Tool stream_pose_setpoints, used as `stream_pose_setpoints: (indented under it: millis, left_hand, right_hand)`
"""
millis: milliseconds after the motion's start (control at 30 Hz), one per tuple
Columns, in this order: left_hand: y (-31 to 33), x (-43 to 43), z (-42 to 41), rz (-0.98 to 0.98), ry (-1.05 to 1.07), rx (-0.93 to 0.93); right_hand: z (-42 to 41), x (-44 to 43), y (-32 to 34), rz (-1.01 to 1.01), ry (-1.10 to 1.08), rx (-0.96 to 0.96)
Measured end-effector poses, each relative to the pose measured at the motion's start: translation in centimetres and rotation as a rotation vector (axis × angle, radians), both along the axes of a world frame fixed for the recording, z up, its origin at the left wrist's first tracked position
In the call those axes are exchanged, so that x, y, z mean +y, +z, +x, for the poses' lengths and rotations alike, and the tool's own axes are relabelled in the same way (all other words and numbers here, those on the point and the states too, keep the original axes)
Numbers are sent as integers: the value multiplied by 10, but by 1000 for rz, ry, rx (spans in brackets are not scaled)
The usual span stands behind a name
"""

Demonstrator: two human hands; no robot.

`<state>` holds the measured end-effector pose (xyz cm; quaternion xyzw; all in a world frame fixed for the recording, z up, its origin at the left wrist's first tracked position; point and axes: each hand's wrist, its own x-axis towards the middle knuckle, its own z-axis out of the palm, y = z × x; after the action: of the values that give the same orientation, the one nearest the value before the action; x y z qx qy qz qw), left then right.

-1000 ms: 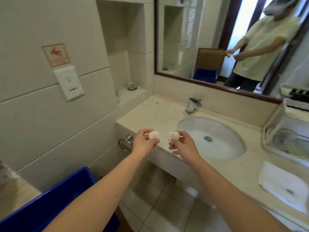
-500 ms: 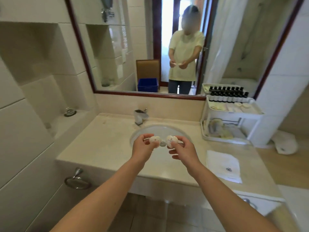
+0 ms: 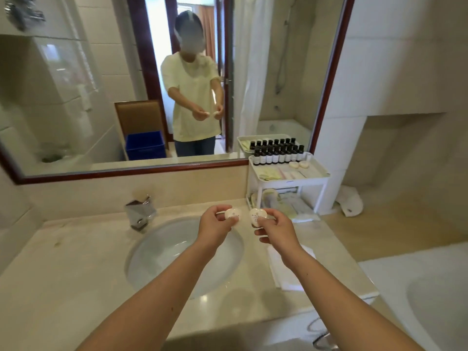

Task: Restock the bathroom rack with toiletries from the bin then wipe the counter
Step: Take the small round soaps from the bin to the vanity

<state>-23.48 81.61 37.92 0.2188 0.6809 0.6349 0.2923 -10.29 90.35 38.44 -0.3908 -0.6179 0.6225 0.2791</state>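
Note:
My left hand [image 3: 214, 225] pinches a small round white wrapped soap [image 3: 232, 216] above the right edge of the sink. My right hand [image 3: 276, 228] holds a second white wrapped soap [image 3: 257, 217] beside it; the two soaps are a little apart. Both hands hover in front of the white two-tier rack [image 3: 288, 179] at the counter's back right. Its top shelf carries rows of small dark bottles [image 3: 277, 152], two round soaps [image 3: 298, 165] and flat sachets. The lower shelf holds several pale packets.
An oval sink [image 3: 164, 252] with a chrome faucet [image 3: 140, 211] is set in the beige counter [image 3: 71, 269]. A folded white cloth [image 3: 283, 269] lies on the counter right of the sink. The mirror [image 3: 101, 97] reflects a blue bin and a chair. A bathtub edge [image 3: 417, 287] is at right.
My view has swung right from the wall and blue bin to face the sink and rack. Both hands, each still holding a soap, have moved closer to the rack.

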Motion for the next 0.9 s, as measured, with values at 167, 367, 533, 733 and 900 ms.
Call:
stream_pose_setpoints:
  millis: [167,367,533,733,900]
  left_hand:
    - [1,49,-27,1,-91,26]
    - [1,106,-39,-36,-146,65]
    - [6,164,-48,-34,-162,89]
    - [12,246,-60,-69,-75,178]
    - [9,318,-72,-123,33,194]
  right_hand:
    - [-17,41,0,16,-95,15]
    - [-25,96,2,23,-151,16]
    - [-36,162,2,42,-137,-2]
    - [-54,256,2,26,-77,1]
    - [-69,333,2,61,-12,-57]
